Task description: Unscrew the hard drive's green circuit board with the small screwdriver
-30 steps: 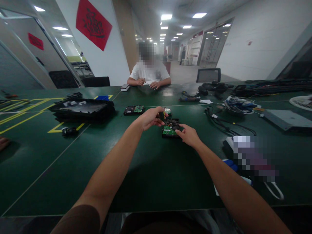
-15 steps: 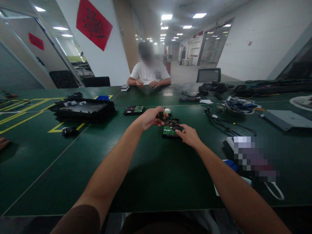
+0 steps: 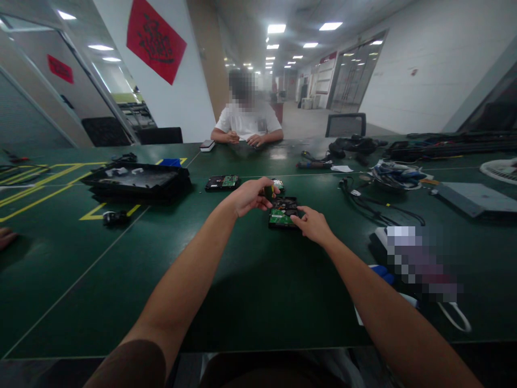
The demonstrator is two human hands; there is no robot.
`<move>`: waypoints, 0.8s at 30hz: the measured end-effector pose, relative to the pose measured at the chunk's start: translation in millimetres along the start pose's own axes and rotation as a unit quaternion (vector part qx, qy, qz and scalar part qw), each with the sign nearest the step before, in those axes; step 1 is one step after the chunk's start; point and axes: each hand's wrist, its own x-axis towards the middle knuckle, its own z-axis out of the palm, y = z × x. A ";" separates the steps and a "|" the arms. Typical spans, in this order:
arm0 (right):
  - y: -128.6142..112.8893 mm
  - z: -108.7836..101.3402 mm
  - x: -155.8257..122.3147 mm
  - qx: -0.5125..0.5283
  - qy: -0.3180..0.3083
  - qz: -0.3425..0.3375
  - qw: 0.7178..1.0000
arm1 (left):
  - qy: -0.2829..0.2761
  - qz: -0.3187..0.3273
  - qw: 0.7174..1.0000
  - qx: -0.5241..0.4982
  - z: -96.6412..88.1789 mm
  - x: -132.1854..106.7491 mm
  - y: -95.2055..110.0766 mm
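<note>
Pillar (image 3: pixel 181 108): large red paper (image 3: pixel 156 40), black brush characters, not legible. Door (image 3: pixel 86 97) left of pillar: smaller red paper (image 3: pixel 60 69), writing unreadable.

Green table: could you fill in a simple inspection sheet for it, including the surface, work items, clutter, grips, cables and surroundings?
Surface: green table, yellow tape at left.
Job's things: unit with green circuit board between both grips; shiny piece beyond it, partly hidden.
Clutter: black tray and a second board unit leftward; grey metal box at right.
Grips: left hand holds a small dark item with yellow, too hidden to identify; right hand touches the unit's right edge.
Cables: loose black cables and a wire bundle at right.
Surroundings: seated person in white shirt opposite; red paper on a pillar.
</note>
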 end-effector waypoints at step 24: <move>4.8 2.0 2.2 0.001 0.000 -0.002 1.000 | 0.004 0.005 1.000 -0.005 0.7 -0.4 0.2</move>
